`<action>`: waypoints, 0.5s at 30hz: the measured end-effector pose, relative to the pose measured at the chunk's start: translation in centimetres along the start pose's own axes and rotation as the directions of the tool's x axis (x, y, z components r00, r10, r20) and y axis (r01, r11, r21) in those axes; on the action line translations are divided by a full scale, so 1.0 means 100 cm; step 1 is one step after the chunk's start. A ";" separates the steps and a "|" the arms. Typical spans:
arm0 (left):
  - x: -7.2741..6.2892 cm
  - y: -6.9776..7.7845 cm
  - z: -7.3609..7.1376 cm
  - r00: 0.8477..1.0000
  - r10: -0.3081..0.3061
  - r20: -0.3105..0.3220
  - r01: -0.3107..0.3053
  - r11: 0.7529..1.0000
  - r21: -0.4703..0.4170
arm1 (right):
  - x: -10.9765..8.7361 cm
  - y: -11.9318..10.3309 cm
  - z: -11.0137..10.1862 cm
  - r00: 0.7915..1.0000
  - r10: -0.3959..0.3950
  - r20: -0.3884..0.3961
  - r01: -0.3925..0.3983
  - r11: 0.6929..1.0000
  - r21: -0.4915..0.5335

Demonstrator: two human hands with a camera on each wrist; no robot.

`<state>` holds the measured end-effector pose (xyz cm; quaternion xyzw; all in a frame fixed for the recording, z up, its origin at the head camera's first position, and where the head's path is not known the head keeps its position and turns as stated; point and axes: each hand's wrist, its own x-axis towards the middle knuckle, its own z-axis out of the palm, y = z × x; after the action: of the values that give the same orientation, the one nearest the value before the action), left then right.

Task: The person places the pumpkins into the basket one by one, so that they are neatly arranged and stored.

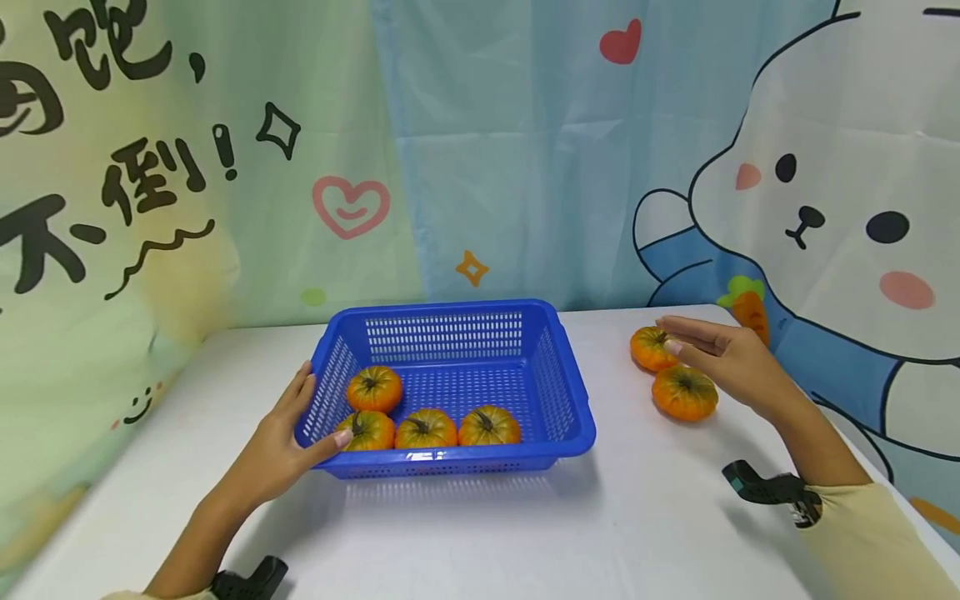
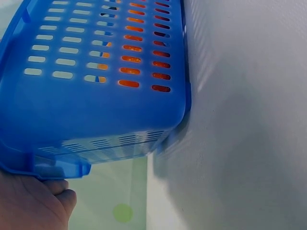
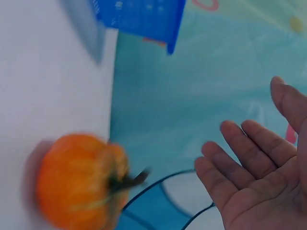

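Observation:
A blue plastic basket (image 1: 555, 450) with slotted walls stands on the white table. Its left side is in the grip of my left hand (image 1: 273, 454), the thumb over the near rim and the fingers along the left rim. Inside, several small orange pumpkins (image 1: 489, 426) with green-tinged tops sit along the near side and left. Right of the basket lie two more: a far pumpkin (image 1: 651, 348) and a nearer pumpkin (image 1: 685, 393). Above them hovers my right hand (image 1: 731, 358), fingers extended and palm bare in the right wrist view, the thumb apart from them.
The white table (image 1: 480, 533) reaches back to a printed curtain (image 1: 480, 167) with a cartoon bear, hearts and lettering. Dark devices are strapped on both wrists, such as the right wrist device (image 1: 765, 485).

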<state>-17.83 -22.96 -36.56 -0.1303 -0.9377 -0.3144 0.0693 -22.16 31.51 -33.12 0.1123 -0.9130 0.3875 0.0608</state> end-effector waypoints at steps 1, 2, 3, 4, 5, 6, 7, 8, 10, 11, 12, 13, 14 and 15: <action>0.000 0.000 0.000 1.000 0.002 0.000 -0.002 1.000 -0.001 | -0.002 0.005 -0.001 1.000 0.023 -0.002 -0.023 1.000 0.003; 0.001 0.000 0.000 1.000 0.002 0.001 -0.002 1.000 -0.001 | -0.003 0.009 -0.002 0.999 0.040 0.002 -0.040 0.999 0.001; 0.001 0.000 0.000 1.000 0.002 0.003 -0.002 1.000 0.000 | -0.004 0.014 -0.002 0.998 0.058 0.005 -0.058 0.998 0.001; 0.001 0.000 0.000 1.000 0.001 0.002 -0.001 1.000 0.001 | -0.004 0.018 -0.001 0.997 0.075 0.012 -0.075 0.997 0.008; 0.001 -0.001 0.000 1.000 0.000 0.000 0.000 1.000 0.001 | -0.003 0.023 -0.001 0.996 0.086 0.018 -0.086 0.996 0.013; 0.001 -0.001 0.000 1.000 -0.001 0.000 0.001 1.000 0.002 | -0.002 0.027 0.000 0.995 0.094 0.024 -0.095 0.995 0.019; 0.001 -0.001 0.000 1.000 -0.002 -0.001 0.002 1.000 0.000 | -0.001 0.031 0.001 0.995 0.099 0.029 -0.100 0.995 0.022; 0.001 -0.001 0.000 1.000 -0.003 -0.002 0.003 1.000 -0.001 | 0.000 0.036 0.002 0.994 0.103 0.035 -0.104 0.994 0.021; 0.001 -0.001 0.001 1.000 -0.002 -0.002 0.002 1.000 -0.004 | 0.001 0.044 0.004 0.992 0.119 0.045 -0.120 0.993 0.015; 0.001 -0.001 0.001 1.000 -0.002 -0.003 0.002 1.000 -0.003 | 0.001 0.047 0.005 0.990 0.133 0.048 -0.134 0.991 0.000; 0.001 -0.001 0.001 1.000 -0.002 -0.003 0.002 1.000 -0.001 | 0.001 0.051 0.006 0.988 0.142 0.066 -0.142 0.990 -0.004; 0.001 -0.001 0.001 1.000 -0.001 -0.003 0.001 1.000 -0.001 | 0.001 0.054 0.006 0.985 0.150 0.083 -0.150 0.989 -0.007; 0.001 -0.001 0.000 1.000 0.001 -0.005 -0.001 1.000 -0.001 | 0.001 0.057 0.007 0.982 0.159 0.099 -0.159 0.987 -0.009; 0.001 -0.001 0.000 1.000 0.001 -0.006 -0.001 1.000 0.002 | 0.001 0.058 0.007 0.979 0.169 0.114 -0.169 0.986 -0.009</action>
<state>-17.91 -23.01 -36.59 -0.1298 -0.9377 -0.3140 0.0722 -23.76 34.90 -37.66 0.0565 -0.9210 0.3847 -0.0246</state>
